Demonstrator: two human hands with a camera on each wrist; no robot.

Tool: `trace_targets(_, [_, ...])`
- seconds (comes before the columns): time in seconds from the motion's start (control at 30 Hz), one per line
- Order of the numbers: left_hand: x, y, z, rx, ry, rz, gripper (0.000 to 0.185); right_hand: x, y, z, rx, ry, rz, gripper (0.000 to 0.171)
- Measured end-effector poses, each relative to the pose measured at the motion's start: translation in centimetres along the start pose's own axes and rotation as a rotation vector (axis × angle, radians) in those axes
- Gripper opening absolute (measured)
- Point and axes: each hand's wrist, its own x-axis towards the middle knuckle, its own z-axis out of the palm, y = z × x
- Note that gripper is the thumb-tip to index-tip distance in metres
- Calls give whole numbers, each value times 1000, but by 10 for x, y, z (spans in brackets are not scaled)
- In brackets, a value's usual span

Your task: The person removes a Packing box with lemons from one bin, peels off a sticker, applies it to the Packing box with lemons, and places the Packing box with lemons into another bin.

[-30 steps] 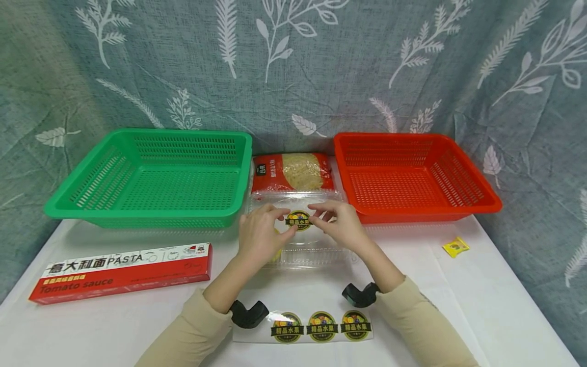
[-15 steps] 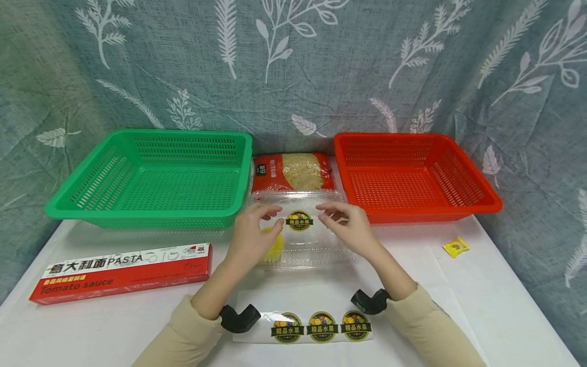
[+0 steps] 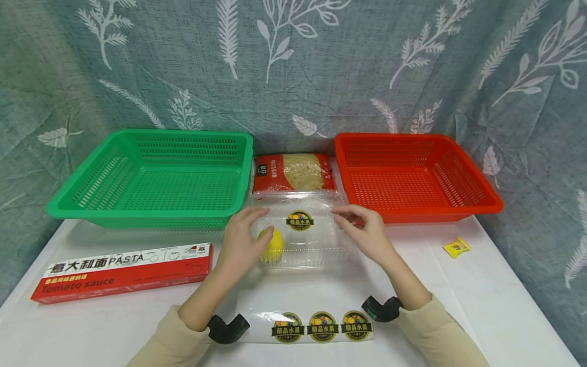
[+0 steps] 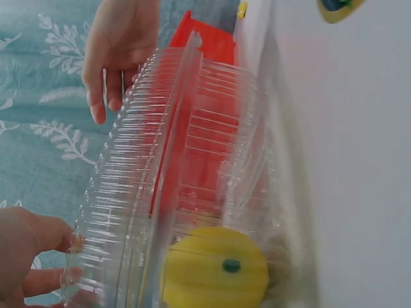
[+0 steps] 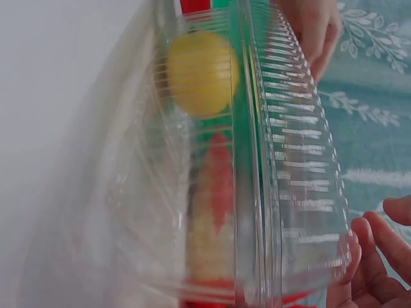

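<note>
A clear plastic clamshell box (image 3: 316,257) lies closed at the middle of the table. Through its wall shows a round yellow fruit (image 3: 273,246), which has a small green stem spot in the left wrist view. A black and gold fruit label (image 3: 300,220) sits on the lid. My left hand (image 3: 243,244) is over the left end of the box, fingers and thumb spread apart. At the right end, my right hand (image 3: 364,232) has its fingertips close to the lid's edge. Nothing is gripped by either hand.
A sheet with three more labels (image 3: 323,326) lies in front. Behind the box is a red pasta bag (image 3: 270,176), between a green basket (image 3: 160,220) and a red basket (image 3: 422,215). A pasta box (image 3: 124,283) lies left, a yellow wrapped candy (image 3: 456,247) right.
Both hands have drawn apart from beside the label out to the two ends of the box. The label stays on the lid, and the yellow fruit has come into fuller view.
</note>
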Motion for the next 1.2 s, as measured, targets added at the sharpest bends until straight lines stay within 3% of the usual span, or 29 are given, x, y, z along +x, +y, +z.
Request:
trace_targets(0.3, [-9, -8, -5, 21, -64, -38, 64, -7, 4, -14, 17, 47, 19, 18])
trace_targets(0.6, [-13, -15, -7, 7, -102, -82, 70, -13, 11, -29, -11, 86, 44, 19])
trace_targets(0.93, [-14, -21, -8, -78, -208, -211, 71, -23, 17, -48, -49, 154, 74, 23])
trace_targets(1.2, [-12, -26, -7, -207, -262, -302, 75, -31, 32, -60, -39, 214, 103, 29])
